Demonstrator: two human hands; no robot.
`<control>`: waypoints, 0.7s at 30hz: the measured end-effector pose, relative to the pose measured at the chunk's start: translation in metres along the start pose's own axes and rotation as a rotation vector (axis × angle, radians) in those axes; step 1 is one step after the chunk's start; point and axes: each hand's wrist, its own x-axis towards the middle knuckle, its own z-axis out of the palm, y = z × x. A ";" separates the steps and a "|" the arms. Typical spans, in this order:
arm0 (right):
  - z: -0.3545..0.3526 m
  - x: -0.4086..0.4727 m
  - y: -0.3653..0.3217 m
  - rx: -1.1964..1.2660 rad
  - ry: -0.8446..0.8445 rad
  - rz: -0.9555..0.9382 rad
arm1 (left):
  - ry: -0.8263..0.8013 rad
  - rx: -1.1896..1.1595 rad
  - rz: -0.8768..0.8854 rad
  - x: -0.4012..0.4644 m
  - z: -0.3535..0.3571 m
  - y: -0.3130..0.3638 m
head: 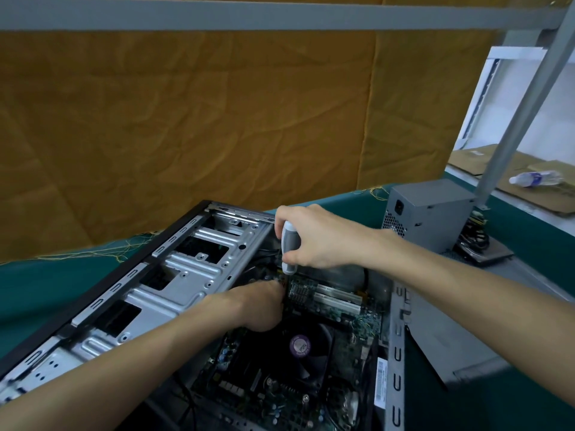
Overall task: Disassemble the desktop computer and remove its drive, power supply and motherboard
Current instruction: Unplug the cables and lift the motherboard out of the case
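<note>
The open desktop case lies on the green table, its motherboard still inside with a black CPU fan. My right hand grips a grey and white screwdriver, held upright over the far end of the board. My left hand reaches down inside the case beside the screwdriver's tip, fingers curled at the board; what they hold is hidden. The grey power supply stands outside the case at the right. A dark drive lies flat beside it.
A grey side panel lies on the table to the right of the case. Black cables pile behind the power supply. Cardboard and a plastic bottle lie on the far right bench. A brown cloth wall stands behind the table.
</note>
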 end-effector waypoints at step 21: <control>-0.005 -0.002 -0.013 -0.267 0.025 -0.063 | -0.082 0.193 0.069 -0.012 0.005 -0.004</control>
